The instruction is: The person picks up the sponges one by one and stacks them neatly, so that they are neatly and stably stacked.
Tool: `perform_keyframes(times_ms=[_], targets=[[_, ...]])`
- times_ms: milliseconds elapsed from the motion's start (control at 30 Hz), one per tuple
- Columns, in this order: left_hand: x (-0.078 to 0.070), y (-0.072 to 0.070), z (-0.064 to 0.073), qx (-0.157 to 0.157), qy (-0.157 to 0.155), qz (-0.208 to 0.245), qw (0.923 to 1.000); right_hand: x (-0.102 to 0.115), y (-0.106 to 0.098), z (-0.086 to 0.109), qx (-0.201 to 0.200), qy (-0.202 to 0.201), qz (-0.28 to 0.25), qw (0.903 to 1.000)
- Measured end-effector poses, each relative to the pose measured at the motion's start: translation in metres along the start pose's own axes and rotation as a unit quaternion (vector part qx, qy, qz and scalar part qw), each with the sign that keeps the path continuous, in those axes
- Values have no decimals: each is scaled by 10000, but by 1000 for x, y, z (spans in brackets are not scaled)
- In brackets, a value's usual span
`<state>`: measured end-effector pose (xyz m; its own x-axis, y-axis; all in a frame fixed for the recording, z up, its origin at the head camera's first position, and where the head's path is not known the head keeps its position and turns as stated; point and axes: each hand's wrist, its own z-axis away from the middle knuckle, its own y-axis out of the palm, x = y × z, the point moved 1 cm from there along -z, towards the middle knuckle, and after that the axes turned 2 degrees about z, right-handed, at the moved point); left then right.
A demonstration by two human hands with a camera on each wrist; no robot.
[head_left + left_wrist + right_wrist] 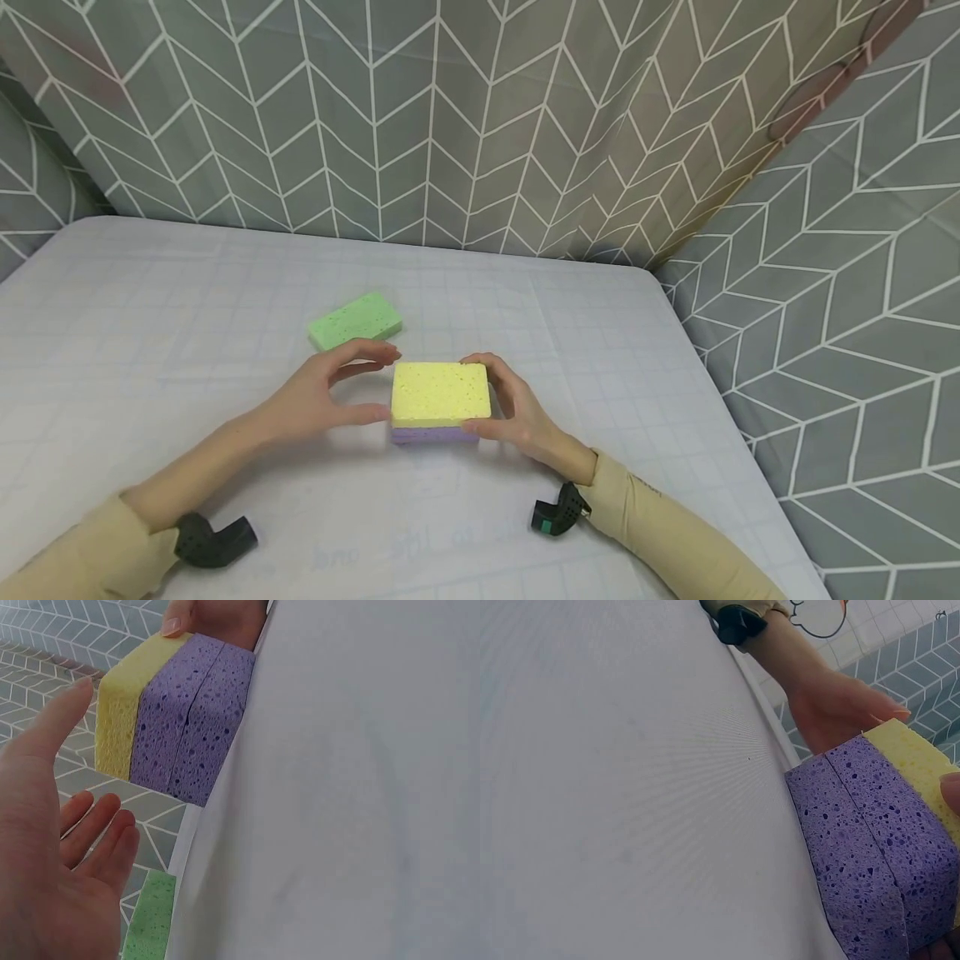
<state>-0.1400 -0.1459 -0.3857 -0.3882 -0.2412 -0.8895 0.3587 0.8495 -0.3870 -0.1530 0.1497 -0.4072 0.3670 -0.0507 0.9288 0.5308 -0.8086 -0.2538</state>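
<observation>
A yellow sponge (440,392) lies flat on top of two stacked purple sponges (191,712), their edges roughly lined up. My right hand (517,408) grips the stack's right end, its thumb on the near edge of the yellow sponge and its fingers round the far side. On the left, my left hand (322,392) is spread, thumb and fingers apart, with its tips close to the yellow sponge; the left wrist view shows a gap there. Behind the left hand lies a green sponge (356,321), partly hidden by the fingers in the head view.
A white cloth covers the table (187,333), whose far edge meets a grey curtain (405,125) with white chevron lines. More of this patterned fabric hangs along the right side. Black wrist devices (215,542) sit at both sleeves.
</observation>
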Motion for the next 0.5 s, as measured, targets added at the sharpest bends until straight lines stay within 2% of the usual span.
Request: perform_keyframes(times_ms=[200, 333, 500], targets=[[2, -7, -1, -241, -65, -81, 9997, -1, 0, 0, 4, 6, -23, 10000], [6, -12, -3, -599, -108, -245, 9978, -1, 0, 0, 16, 4, -23, 10000], [6, -22, -2, -1126, -501, -549, 9909, -1, 0, 0, 36, -35, -3, 10000]])
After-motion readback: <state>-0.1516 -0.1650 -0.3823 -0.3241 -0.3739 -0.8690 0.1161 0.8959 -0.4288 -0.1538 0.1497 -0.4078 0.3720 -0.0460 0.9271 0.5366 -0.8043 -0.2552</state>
